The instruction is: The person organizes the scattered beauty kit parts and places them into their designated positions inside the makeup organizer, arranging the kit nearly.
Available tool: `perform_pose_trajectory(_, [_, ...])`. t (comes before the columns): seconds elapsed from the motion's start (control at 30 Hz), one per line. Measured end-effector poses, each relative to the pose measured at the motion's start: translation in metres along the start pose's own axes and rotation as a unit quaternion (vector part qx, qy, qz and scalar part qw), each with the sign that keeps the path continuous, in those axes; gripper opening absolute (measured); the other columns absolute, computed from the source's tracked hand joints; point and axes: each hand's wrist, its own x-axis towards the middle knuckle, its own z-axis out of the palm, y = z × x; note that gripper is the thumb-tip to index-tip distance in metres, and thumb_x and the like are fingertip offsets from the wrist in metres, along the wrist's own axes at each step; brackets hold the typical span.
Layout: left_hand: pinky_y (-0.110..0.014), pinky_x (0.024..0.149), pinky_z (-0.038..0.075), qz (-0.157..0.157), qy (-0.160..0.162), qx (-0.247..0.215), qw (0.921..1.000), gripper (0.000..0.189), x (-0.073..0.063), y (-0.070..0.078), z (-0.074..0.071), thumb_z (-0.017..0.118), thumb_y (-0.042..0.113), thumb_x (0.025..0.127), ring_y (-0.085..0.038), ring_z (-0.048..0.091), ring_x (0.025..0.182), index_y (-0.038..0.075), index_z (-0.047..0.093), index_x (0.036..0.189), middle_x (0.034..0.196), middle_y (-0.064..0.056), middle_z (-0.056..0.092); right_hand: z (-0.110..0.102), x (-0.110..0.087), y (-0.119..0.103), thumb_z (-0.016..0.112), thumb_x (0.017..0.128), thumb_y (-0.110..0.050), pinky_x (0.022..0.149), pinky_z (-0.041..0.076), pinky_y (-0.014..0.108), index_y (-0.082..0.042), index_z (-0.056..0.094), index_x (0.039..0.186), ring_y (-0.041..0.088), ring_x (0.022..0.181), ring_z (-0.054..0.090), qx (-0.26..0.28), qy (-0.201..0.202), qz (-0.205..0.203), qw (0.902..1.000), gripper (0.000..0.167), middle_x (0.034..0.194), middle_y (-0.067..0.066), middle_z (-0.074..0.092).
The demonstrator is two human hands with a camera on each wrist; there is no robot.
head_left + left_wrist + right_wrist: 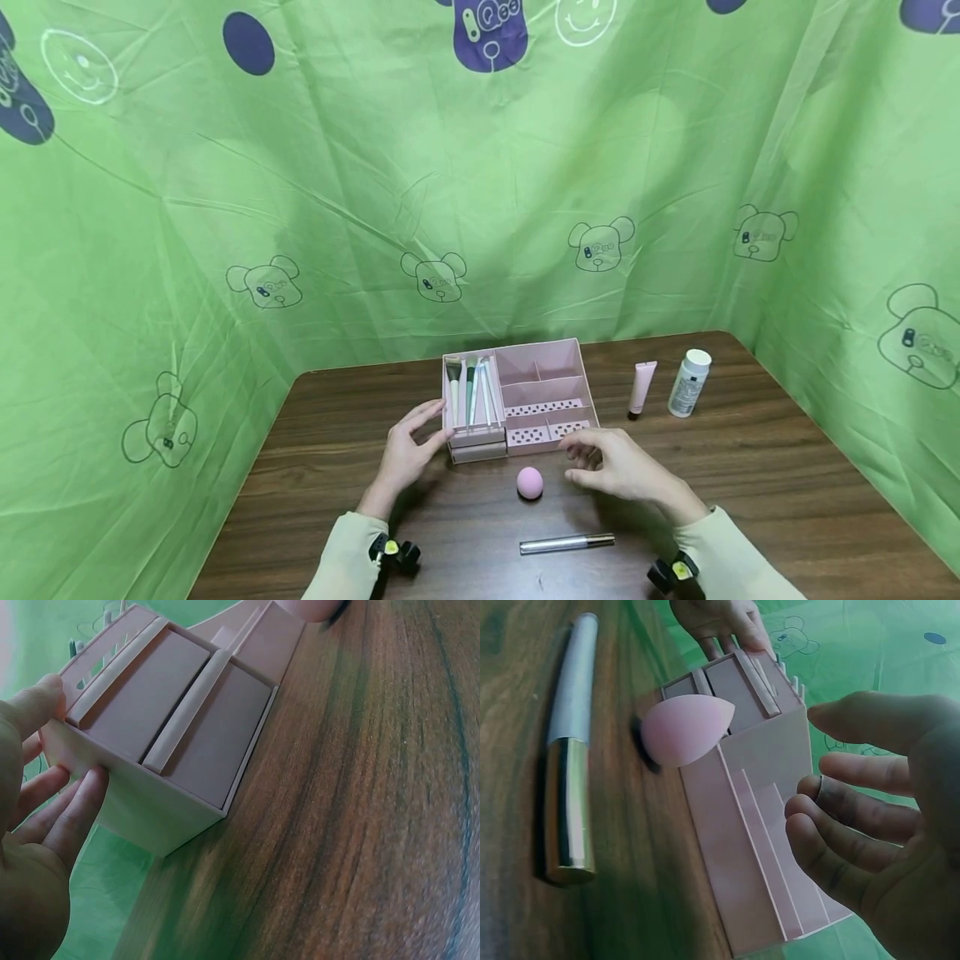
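Going left to right on the table (300, 500): the left hand (407, 450) is at the left end of the pink organizer (516, 364), fingers pretty straight against its side wall and thumb at the near top edge, so more of a spread touch than a real grip. The brushes (470, 390) lie in the left section right by it, above the drawers (478, 452). The organizer itself sits at the far middle of the table, with compartments across its right part. Just on the near side of it there's the pink sponge (529, 482), and nearer still the silver tube (567, 544) lying flat. Then the right hand (617, 465), by the near right corner, thumb and fingers loosely bent with a gap and nothing pinched; can't tell if any fingertip touches the wall. Further right and far, the pink tube (642, 387) and the white bottle (689, 383), near each other. Looks to me like the step is steadying the organizer, so tbh I'd keep the left palm light on the side, thumb off the drawer fronts so none gets tugged out, bring the right fingers level on the opposite wall, push evenly, and watch that wrist around the sponge.
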Motion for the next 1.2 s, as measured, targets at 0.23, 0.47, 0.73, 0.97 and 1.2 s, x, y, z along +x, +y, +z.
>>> perform_pose_trajectory(0.23, [-0.018,0.103,0.047,0.007,0.017,0.016,0.9997,0.049,0.001,-0.030,0.007,0.078,0.012,0.082,-0.032,0.058,0.120,0.003,0.063,0.128,0.131,-0.014,0.061,0.004,-0.005,-0.001,0.079,0.080,-0.019,0.063,0.059,0.022,-0.016,0.065,0.111,0.011,0.075,0.064,-0.009,-0.009,-0.017,0.9998,0.034,0.086,0.003,0.069])
perform_pose_trajectory(0.47, [-0.025,0.096,0.054,0.008,0.007,-0.023,0.9997,0.049,0.002,-0.041,0.007,0.078,0.021,0.084,-0.025,0.060,0.119,0.011,0.064,0.129,0.133,-0.008,0.061,0.008,-0.009,0.000,0.079,0.081,-0.021,0.064,0.060,0.023,-0.013,0.065,0.113,0.010,0.075,0.064,0.002,-0.026,-0.013,0.9996,0.036,0.086,0.004,0.068])
perform_pose_trajectory(0.73, [-0.020,0.107,0.044,0.003,0.011,0.015,0.9998,0.049,0.001,-0.040,0.006,0.078,0.028,0.083,-0.019,0.059,0.121,0.019,0.064,0.129,0.132,0.001,0.062,0.014,-0.012,0.001,0.079,0.081,-0.021,0.063,0.059,0.021,-0.017,0.065,0.112,0.009,0.076,0.063,0.013,-0.041,-0.013,0.9990,0.034,0.089,0.004,0.068])
perform_pose_trajectory(0.97, [-0.015,0.106,0.042,0.015,0.014,0.019,0.9996,0.049,0.000,-0.042,0.007,0.078,0.025,0.083,-0.023,0.060,0.120,0.015,0.064,0.129,0.132,-0.004,0.062,0.016,-0.013,-0.001,0.078,0.082,-0.020,0.063,0.059,0.021,-0.017,0.064,0.111,0.008,0.076,0.063,0.018,-0.056,-0.021,0.9981,0.033,0.089,0.004,0.068])
perform_pose_trajectory(1.2, [-0.012,0.107,0.039,0.014,0.014,0.019,0.9996,0.050,0.000,-0.040,0.006,0.079,0.025,0.083,-0.023,0.059,0.121,0.015,0.064,0.130,0.132,-0.003,0.062,0.020,-0.014,-0.001,0.078,0.082,-0.019,0.064,0.059,0.020,-0.012,0.065,0.110,0.007,0.075,0.064,0.017,-0.063,-0.034,0.9973,0.032,0.090,0.004,0.068])
